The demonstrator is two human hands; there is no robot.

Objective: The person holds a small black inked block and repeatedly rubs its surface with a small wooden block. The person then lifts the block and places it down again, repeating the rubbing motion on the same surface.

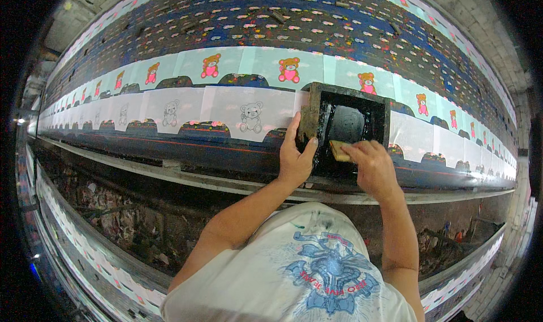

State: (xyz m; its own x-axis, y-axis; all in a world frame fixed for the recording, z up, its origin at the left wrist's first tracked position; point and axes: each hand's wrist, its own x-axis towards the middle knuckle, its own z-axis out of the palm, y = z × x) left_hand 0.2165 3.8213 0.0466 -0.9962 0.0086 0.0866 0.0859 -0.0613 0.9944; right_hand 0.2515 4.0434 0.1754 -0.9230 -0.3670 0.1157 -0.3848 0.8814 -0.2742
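Observation:
A screen-printing frame (314, 99) with dark wooden sides lies on the long table over a row of pale fabric pieces. Black ink coats its inside, and a faint bear outline shows on the mesh (345, 122). My left hand (297, 154) grips the frame's left side, thumb toward the near corner. In my right hand (375, 165) is a small yellowish squeegee (340, 151), held low inside the frame at the near end of the mesh. Left of the frame, a white fabric piece (252, 112) bears a black bear outline; the piece (409, 135) to the right looks plain.
Behind runs a row of mint-coloured pieces (263, 65) printed with brown and pink bears. Small dark blocks (278, 16) lie on the ink-spotted table (237, 8). A pale rail (237, 187) borders the near edge. Other tables with fabric (102, 267) stand behind me, across a littered aisle.

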